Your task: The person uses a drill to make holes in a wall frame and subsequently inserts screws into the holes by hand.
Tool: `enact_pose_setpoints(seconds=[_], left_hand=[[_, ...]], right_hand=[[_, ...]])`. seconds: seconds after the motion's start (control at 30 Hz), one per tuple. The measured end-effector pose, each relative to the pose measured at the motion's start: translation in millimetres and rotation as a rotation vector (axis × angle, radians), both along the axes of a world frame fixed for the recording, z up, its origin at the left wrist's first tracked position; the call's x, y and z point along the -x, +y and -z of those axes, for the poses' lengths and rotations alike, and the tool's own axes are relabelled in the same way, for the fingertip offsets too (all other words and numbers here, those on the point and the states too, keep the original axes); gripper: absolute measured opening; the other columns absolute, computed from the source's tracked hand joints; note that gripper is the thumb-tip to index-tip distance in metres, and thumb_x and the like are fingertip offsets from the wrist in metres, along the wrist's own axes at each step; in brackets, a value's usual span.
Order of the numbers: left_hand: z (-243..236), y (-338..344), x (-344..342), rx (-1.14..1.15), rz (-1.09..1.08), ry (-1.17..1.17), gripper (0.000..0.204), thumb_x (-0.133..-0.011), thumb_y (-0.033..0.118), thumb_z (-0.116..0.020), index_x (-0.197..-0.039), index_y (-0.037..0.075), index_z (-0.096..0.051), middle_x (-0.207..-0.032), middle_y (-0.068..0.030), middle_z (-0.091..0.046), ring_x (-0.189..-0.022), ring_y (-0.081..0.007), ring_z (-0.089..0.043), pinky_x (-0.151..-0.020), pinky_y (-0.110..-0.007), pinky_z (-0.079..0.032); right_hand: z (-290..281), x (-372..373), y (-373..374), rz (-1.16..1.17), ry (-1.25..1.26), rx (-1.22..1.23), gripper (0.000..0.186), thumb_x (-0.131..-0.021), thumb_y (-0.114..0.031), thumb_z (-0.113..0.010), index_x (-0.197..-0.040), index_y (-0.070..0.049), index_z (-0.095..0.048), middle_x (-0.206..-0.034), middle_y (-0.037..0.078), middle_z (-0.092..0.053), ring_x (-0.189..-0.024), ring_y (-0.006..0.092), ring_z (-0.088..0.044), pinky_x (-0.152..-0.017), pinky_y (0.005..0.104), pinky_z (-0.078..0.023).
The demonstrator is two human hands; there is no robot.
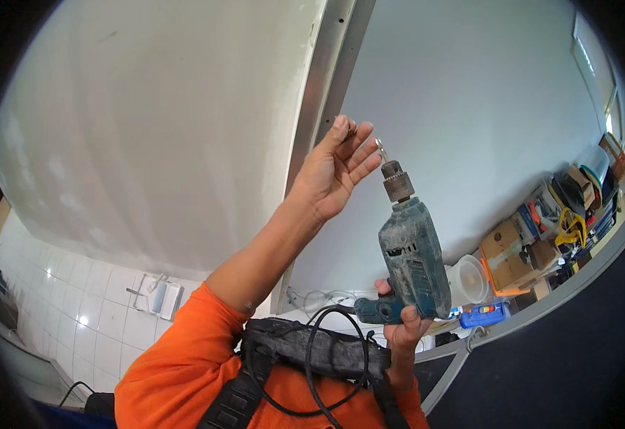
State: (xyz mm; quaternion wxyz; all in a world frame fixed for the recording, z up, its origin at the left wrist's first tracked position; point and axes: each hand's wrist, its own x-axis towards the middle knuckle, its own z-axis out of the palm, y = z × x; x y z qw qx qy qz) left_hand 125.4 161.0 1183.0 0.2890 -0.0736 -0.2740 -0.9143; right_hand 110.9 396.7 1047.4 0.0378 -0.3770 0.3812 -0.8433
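My right hand (407, 329) is closed round the lower end of a dusty dark green corded drill (414, 250), which points upward. A short metal bit (382, 150) sticks out of its keyed chuck (398, 182). Just left of the bit is my raised left hand (334, 168). Its thumb and forefinger are pinched together while the other fingers are loosely bent; whatever the pinch holds is too small to make out. Behind the left hand runs a metal channel (337, 61) with holes along it. The drill's black cable (312, 357) loops in front of my chest.
A pale panel (162, 121) spans the left side, and a bluish-white wall (462, 107) lies beyond the channel. At right are a cardboard box (505, 254), a clear bucket (468, 279) and a blue case (485, 314). A white tray (166, 299) is on the tiled floor (98, 322).
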Motion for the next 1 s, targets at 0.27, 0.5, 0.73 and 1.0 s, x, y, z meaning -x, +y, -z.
enact_pose_setpoints(seconds=[0.27, 0.5, 0.73, 1.0], left_hand=[[-8.9, -0.2, -3.3, 0.093, -0.017, -0.022, 0.028, -0.097, 0.037, -0.075, -0.105, 0.011, -0.067, -0.109, -0.0079, -0.072, -0.102, -0.0201, -0.072, -0.088, -0.034, -0.064], [-9.0, 6.8, -3.9, 0.121, -0.044, -0.047, 0.032, -0.094, 0.04, -0.077, -0.105, 0.012, -0.067, -0.107, -0.0059, -0.072, -0.096, -0.0158, -0.071, -0.084, -0.029, -0.059], [-7.6, 0.1, -2.0, 0.201, 0.011, -0.073, 0.033, -0.092, 0.042, -0.079, -0.106, 0.015, -0.067, -0.104, -0.0027, -0.072, -0.097, -0.0137, -0.069, -0.089, -0.029, -0.053], [-37.6, -20.8, 42.8, 0.054, 0.168, 0.184, 0.024, -0.102, 0.031, -0.067, -0.11, 0.009, -0.065, -0.106, -0.0054, -0.069, -0.097, -0.0143, -0.069, -0.085, -0.03, -0.059]], right_hand=[[-13.2, -0.9, -3.4, 0.013, 0.029, 0.01, 0.079, -0.078, -0.017, -0.079, -0.144, 0.005, -0.041, -0.117, 0.019, -0.061, -0.091, 0.0287, -0.069, -0.079, 0.0432, -0.061], [-13.6, 3.5, 0.6, 0.046, 0.093, -0.065, 0.078, -0.077, -0.017, -0.077, -0.145, 0.005, -0.043, -0.124, 0.02, -0.059, -0.094, 0.0307, -0.066, -0.081, 0.0463, -0.06], [-30.3, -4.8, -6.1, 0.181, 0.157, -0.148, 0.081, -0.074, -0.031, -0.085, -0.134, 0.008, -0.046, -0.111, 0.016, -0.062, -0.086, 0.0223, -0.071, -0.072, 0.0331, -0.061], [-100.5, -13.8, -14.8, 0.426, 0.366, -0.252, 0.085, -0.077, -0.015, -0.083, -0.147, 0.007, -0.04, -0.124, 0.018, -0.059, -0.09, 0.0213, -0.07, -0.077, 0.0334, -0.061]])
